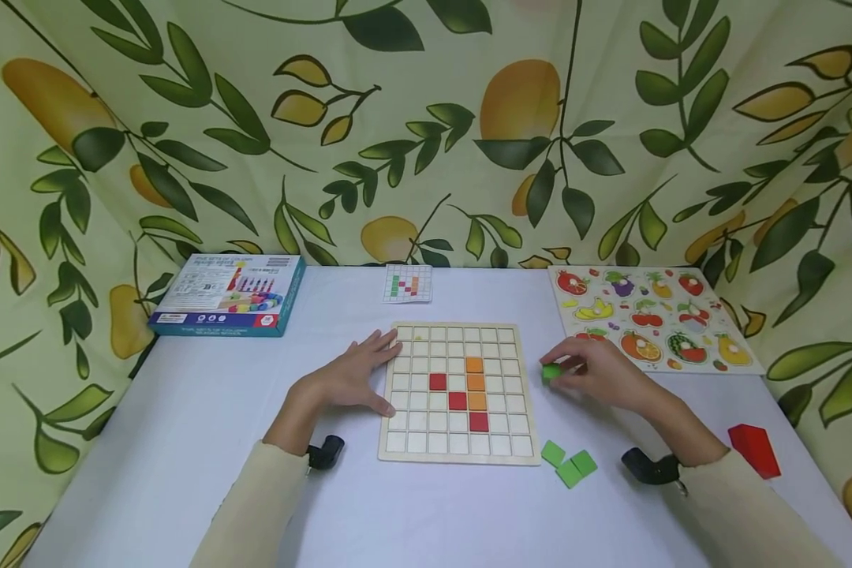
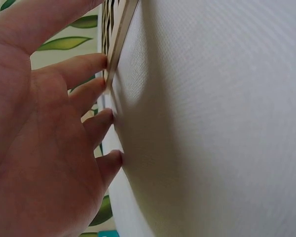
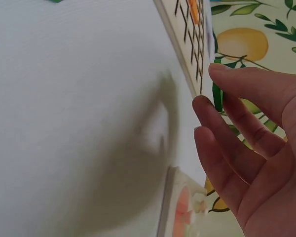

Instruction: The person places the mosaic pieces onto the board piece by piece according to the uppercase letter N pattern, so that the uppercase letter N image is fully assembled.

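Observation:
A wooden grid board [image 1: 461,458] lies mid-table, with three red tiles [image 1: 457,401] and three orange tiles [image 1: 476,383] in its cells. My left hand [image 1: 351,377] rests at the board's left edge, fingers spread and thumb lower down the same side. In the left wrist view its fingertips [image 2: 101,61] reach the board's rim. Beyond the right edge, my right hand [image 1: 599,371] pinches a green square tile [image 1: 550,372] between thumb and fingers. The right wrist view shows that tile edge-on. Three loose green tiles [image 1: 569,473] lie by the board's lower right corner.
Behind the board lies a small card [image 1: 408,284] printed with a coloured grid pattern. A boxed set [image 1: 220,296] sits at the back left. A fruit puzzle board [image 1: 610,315] lies at the back right, partly behind my right hand. A red block [image 1: 755,451] is near my right forearm.

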### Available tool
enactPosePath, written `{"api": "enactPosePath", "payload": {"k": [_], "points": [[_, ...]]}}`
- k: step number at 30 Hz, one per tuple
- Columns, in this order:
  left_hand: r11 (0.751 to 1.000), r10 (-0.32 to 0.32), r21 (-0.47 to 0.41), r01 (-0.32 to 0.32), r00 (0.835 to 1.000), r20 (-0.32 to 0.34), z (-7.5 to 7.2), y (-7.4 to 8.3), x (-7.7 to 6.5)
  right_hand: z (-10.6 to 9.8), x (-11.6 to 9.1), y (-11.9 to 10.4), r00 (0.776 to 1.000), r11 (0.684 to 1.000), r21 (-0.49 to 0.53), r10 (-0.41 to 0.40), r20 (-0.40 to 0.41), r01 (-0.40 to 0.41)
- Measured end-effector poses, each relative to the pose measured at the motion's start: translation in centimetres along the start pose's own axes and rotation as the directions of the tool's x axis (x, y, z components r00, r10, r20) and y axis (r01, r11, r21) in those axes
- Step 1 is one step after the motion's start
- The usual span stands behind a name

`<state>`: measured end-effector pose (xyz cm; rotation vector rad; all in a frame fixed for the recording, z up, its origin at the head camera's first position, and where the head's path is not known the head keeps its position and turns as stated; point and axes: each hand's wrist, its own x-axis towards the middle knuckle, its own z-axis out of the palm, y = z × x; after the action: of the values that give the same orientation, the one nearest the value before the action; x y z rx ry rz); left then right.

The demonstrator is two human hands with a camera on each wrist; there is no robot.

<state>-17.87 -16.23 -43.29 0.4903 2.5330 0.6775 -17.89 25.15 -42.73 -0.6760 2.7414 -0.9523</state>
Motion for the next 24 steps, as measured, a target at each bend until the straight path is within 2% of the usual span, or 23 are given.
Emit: {"api": "enactPosePath", "payload": {"k": [5,12,20,24], "points": [[1.000,0.009,-0.002,-0.009,1.000,0.002,0.0,0.1,0.0,-0.2,0.9,-0.6,1.000,1.000,-0.003,-0.007,0.011,0.007],[1.000,0.008,-0.002,-0.008,1.000,0.009,-0.1,0.1,0.0,0.5,2.7,-1.7,0.999,0.999,0.025,-0.031,0.008,0.031],[1.000,-0.002,-0.005,0.002,1.000,0.009,-0.2,0.4,-0.1,2.6,5.1,-3.6,0.999,0.997,0.063,-0.034,0.030,0.032],[1.000,0.000,0.001,0.000,1.000,0.007,-0.2,0.3,0.0,4.0,6.2,-5.0,0.997,0.995,0.079,-0.063,0.041,0.059]]}}
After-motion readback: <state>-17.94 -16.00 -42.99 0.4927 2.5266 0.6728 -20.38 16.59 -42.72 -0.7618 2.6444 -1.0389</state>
